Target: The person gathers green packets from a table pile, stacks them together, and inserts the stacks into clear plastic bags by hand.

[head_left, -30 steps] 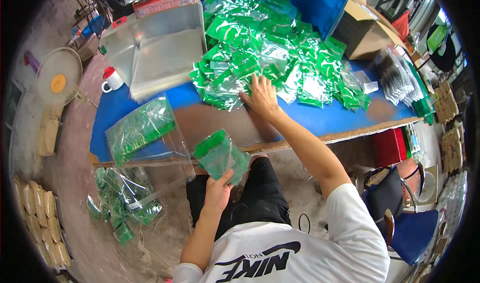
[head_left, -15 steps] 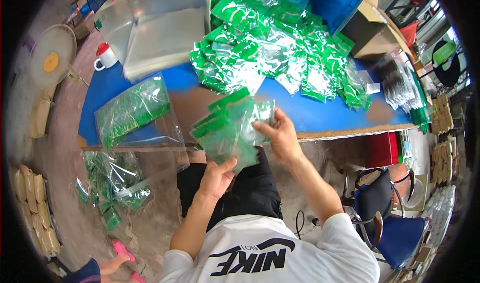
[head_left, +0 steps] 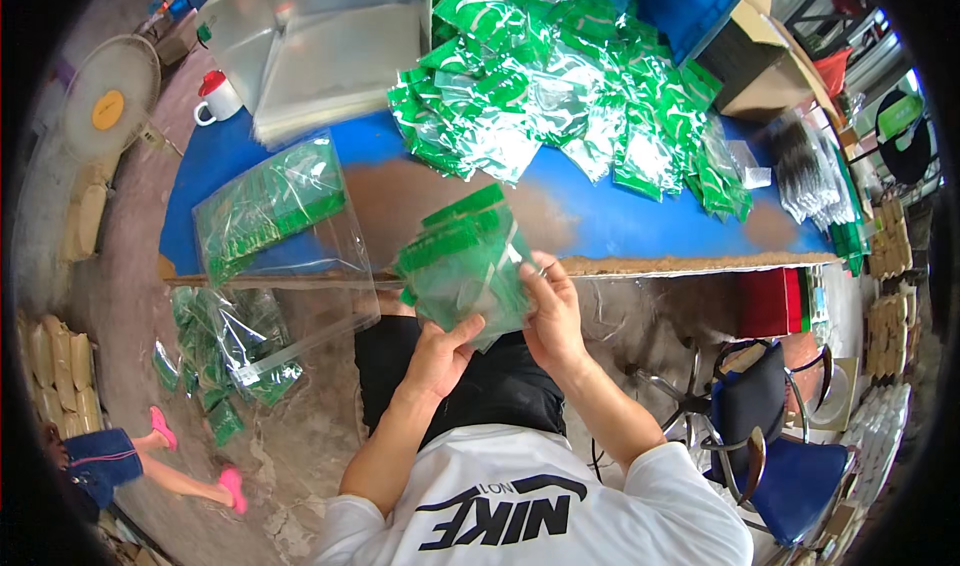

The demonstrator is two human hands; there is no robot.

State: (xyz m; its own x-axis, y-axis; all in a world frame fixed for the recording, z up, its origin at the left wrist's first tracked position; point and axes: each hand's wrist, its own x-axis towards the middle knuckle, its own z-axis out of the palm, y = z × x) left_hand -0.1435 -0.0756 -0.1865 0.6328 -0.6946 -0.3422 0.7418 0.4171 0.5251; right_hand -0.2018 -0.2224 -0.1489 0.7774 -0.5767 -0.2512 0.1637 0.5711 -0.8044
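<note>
Between my hands, over the table's front edge, is a loose stack of green-and-clear plastic packets (head_left: 468, 266). My left hand (head_left: 442, 358) grips the stack's lower edge, thumb on top. At its right side my right hand (head_left: 553, 311) is closed on the same stack, the thumb lying across the top packet. To the left, a large clear bag (head_left: 275, 206) with rows of green packets inside lies on the blue table, its open end hanging over the edge. A big heap of similar shiny green packets (head_left: 570, 96) covers the far middle of the table.
Clear plastic sheets (head_left: 330, 71) fill a bin at the back left, beside a white mug (head_left: 218, 98). A blue crate (head_left: 690, 6) and a cardboard box (head_left: 770, 66) stand back right. Filled bags (head_left: 225, 341) lie on the floor. A person (head_left: 110, 461) is at lower left.
My right hand has come down and inward, bringing its packet against the stack in my left hand, so they now lie together. The person at lower left has moved further into view.
</note>
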